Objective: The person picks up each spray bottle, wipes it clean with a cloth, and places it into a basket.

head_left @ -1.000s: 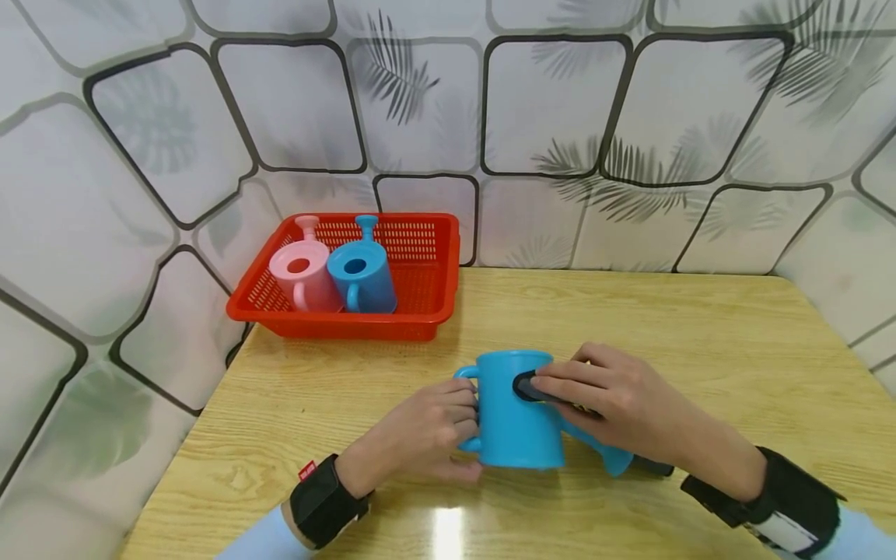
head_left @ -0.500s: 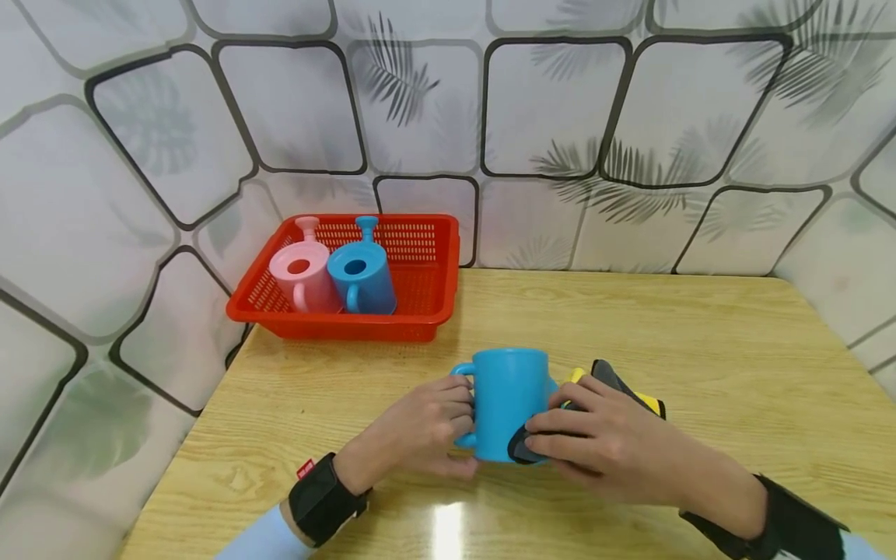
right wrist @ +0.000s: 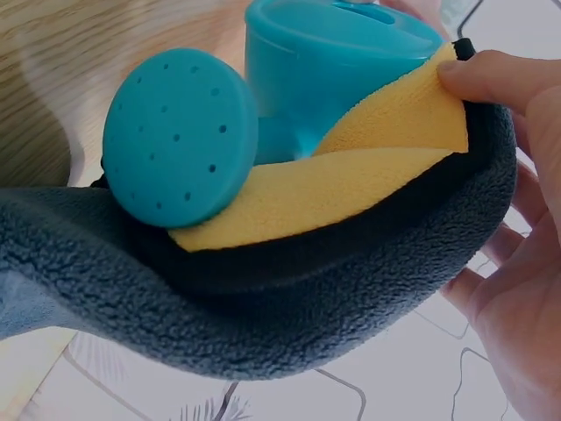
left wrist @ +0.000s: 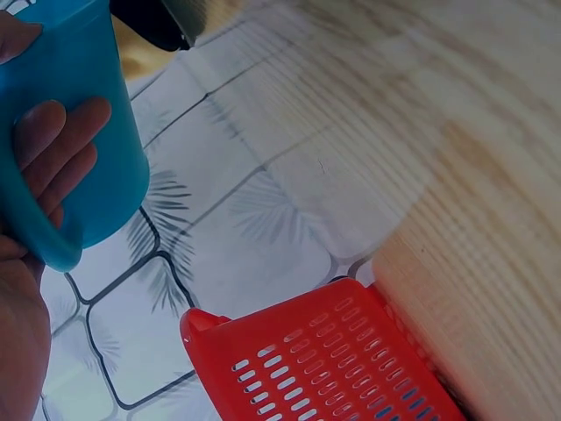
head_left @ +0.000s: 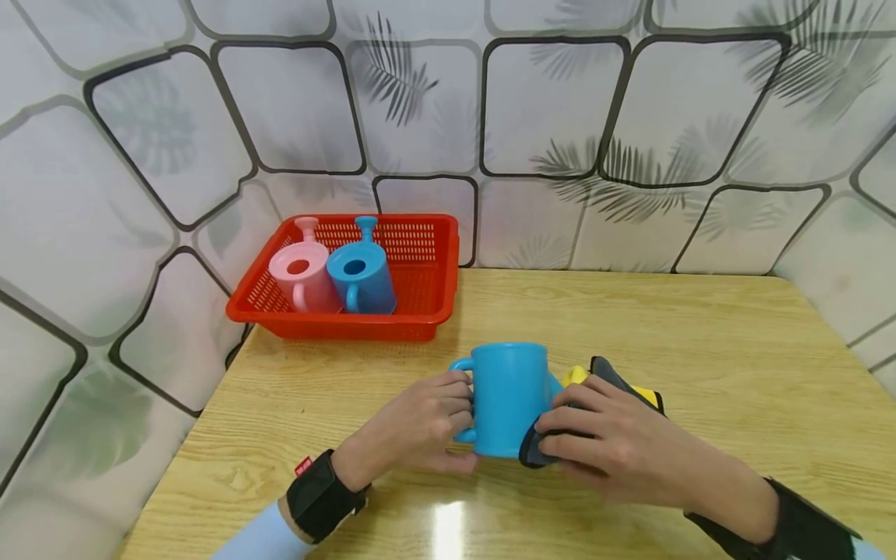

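Note:
A blue toy watering can (head_left: 509,400) stands out in front of me over the table. My left hand (head_left: 430,424) grips its handle, and in the left wrist view the fingers pass through the handle loop (left wrist: 39,219). My right hand (head_left: 616,435) pinches a grey and yellow cloth (right wrist: 351,298) with black edging, held against the can's lower right side. In the right wrist view the can's round sprinkler head (right wrist: 180,136), dotted with small holes, lies against the cloth's yellow face. From the head view the spout is mostly hidden behind the right hand and cloth.
A red plastic basket (head_left: 357,328) stands at the back left of the wooden table (head_left: 665,327). Inside it are a pink watering can (head_left: 308,268) and another blue watering can (head_left: 371,280). A patterned wall covering (head_left: 553,109) rises behind the table.
My right hand has moved the cloth from the can's upper front down to its lower right side. The left hand keeps its grip, and the can has shifted slightly left and up.

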{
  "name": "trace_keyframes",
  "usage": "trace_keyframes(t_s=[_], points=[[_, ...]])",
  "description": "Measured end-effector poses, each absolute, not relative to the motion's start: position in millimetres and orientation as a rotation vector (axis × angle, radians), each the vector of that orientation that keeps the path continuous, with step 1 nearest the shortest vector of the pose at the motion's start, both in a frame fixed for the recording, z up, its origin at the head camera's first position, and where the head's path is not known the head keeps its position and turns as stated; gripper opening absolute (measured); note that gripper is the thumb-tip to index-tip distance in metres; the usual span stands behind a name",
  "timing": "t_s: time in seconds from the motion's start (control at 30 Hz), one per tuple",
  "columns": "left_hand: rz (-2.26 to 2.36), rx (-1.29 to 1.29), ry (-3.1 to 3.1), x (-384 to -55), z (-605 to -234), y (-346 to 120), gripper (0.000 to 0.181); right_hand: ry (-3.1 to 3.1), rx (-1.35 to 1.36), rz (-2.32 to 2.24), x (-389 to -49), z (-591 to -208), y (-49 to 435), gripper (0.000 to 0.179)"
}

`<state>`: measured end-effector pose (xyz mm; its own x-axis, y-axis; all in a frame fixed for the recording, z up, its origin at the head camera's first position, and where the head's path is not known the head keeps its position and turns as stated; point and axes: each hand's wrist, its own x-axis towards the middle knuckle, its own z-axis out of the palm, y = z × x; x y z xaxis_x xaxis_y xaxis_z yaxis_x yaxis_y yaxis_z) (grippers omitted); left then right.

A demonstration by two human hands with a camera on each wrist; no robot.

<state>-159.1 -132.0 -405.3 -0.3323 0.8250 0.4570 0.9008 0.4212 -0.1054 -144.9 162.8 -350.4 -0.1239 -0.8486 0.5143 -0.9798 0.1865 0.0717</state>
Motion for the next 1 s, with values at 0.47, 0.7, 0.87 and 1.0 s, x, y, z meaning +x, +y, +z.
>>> trace_keyframes(t_s=[0.47, 0.7, 0.87, 1.0], points=[[-0.261, -1.511, -2.225, -157, -404, -131, 0.027, -1.952, 1.588, 0.466, -163, -350, 166, 0.035], [-0.245, -1.548, -2.176, -154, -405, -127, 0.03, -2.009, 1.463, 0.523, -178, -349, 174, 0.037], [-0.227, -1.543, -2.163, -153, -404, -126, 0.031, -2.028, 1.345, 0.545, -186, -349, 181, 0.043], [-0.219, -1.544, -2.159, -153, -403, -125, 0.031, -2.015, 1.297, 0.563, -191, -348, 188, 0.045]])
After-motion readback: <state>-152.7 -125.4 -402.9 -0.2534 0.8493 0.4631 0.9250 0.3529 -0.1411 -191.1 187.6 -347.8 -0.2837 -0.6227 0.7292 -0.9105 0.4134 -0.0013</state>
